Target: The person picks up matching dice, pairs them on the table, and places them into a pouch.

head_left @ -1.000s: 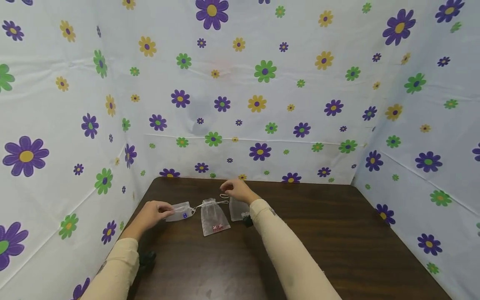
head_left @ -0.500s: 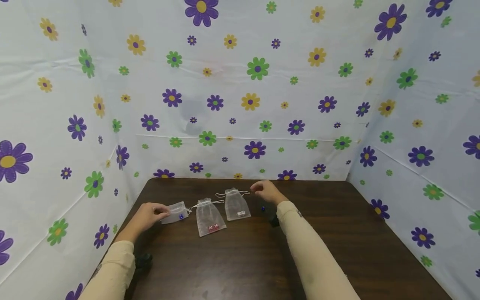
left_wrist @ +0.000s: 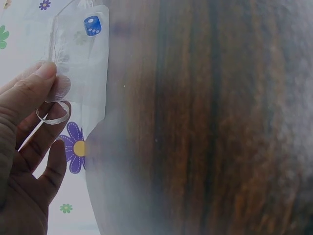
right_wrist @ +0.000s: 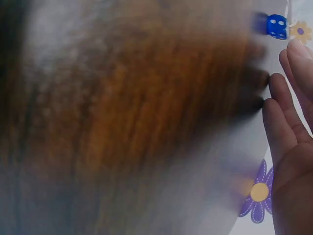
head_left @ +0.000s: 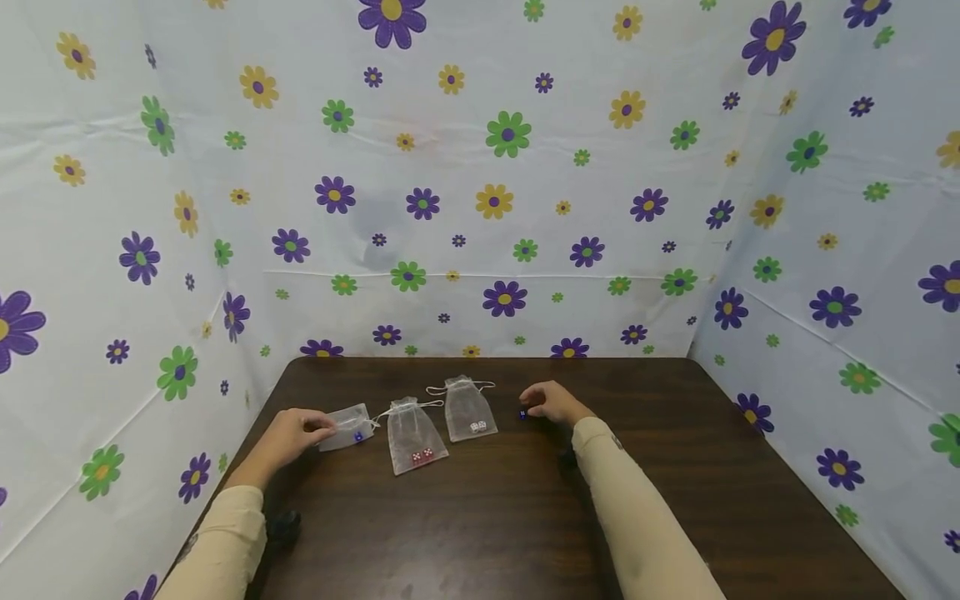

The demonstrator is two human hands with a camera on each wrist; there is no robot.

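Note:
My left hand (head_left: pixel 288 439) pinches the edge of a small sheer drawstring bag (head_left: pixel 348 419) between thumb and finger. One blue die (left_wrist: pixel 92 26) shows in that bag in the left wrist view, and a loop of its white cord hangs by the fingers. Over at the right, my right hand (head_left: pixel 555 403) is at the tabletop beside a loose blue die (head_left: pixel 522 414). In the right wrist view a small gap separates its fingertips (right_wrist: pixel 294 49) from this die (right_wrist: pixel 277 26), and nothing is held.
A sheer bag (head_left: pixel 412 429) with red dice (head_left: pixel 422 457) lies in the middle of the brown table (head_left: pixel 450 533). Right of it is another sheer bag (head_left: pixel 468 404) with white dice (head_left: pixel 478 426). Flowered cloth walls (head_left: pixel 450 167) enclose the table's back and sides.
My right hand has moved right, from above the bag of white dice to beside the loose blue die. My left hand keeps its pinch on the bag. The head view has shifted slightly.

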